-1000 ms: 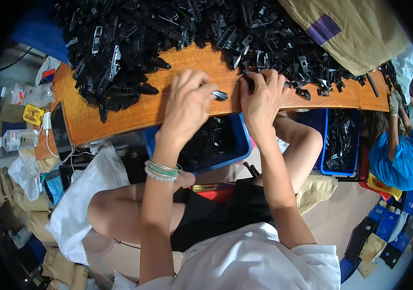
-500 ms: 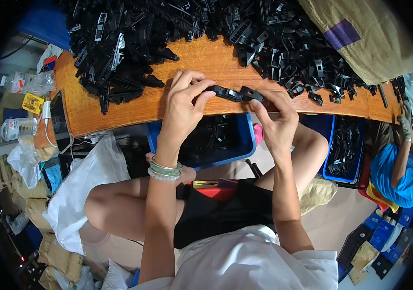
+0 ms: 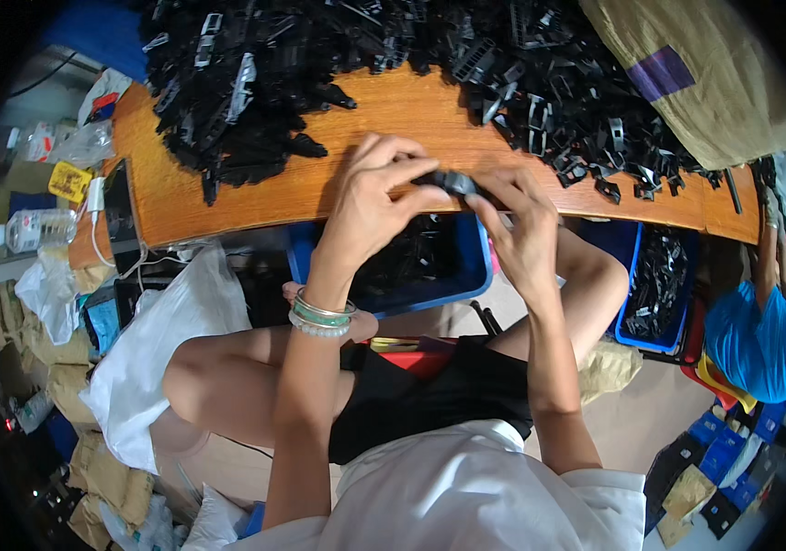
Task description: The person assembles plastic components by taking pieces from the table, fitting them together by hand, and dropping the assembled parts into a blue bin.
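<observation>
My left hand and my right hand meet above the near edge of the wooden table. Between their fingertips is a black plastic part, partly covered and blurred by motion. Each hand pinches one end of it, so I cannot make out whether it is one piece or two joined. Long black plastic parts lie heaped at the left of the table. A second heap of smaller black pieces spreads over the right side.
Beneath the table edge stands a blue bin with black parts inside; another blue bin is at the right. A tan sack covers the far right corner. Plastic bottles stand at the left. Another person in blue sits at the right.
My hands have drawn closer together. The long black part and the small square piece, seen end to end before, now show as one short dark shape between my fingers.
</observation>
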The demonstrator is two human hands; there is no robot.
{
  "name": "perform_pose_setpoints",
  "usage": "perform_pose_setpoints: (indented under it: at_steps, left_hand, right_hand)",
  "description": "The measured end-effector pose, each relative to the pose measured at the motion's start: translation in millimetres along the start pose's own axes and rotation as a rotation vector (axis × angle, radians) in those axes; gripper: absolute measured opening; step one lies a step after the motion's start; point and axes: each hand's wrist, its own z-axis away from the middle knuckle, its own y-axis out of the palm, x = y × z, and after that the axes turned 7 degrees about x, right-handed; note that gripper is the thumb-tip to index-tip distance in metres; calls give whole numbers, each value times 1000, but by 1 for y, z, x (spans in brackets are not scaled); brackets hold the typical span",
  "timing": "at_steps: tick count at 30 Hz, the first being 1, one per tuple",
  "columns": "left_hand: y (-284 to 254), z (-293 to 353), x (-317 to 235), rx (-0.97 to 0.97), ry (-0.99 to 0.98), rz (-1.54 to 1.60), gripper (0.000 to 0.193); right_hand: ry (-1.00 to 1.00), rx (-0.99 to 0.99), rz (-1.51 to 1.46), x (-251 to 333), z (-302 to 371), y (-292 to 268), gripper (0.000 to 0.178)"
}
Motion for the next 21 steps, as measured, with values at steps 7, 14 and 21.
perform_pose_setpoints:
  at_steps: [7, 14, 21]
  left_hand:
    - [-37, 8, -14, -262, -242, -351, 19]
    - [-19, 14, 11, -205, -159, -605, 20]
    - [-14, 14, -1, -278, -450, -775, 35]
  right_hand:
    - [-151, 148, 124, 5, 56, 22, 24]
    - [-88, -478, 607, -18, -24, -1, 24]
    - [-102, -370, 708, -17, -37, 1, 24]
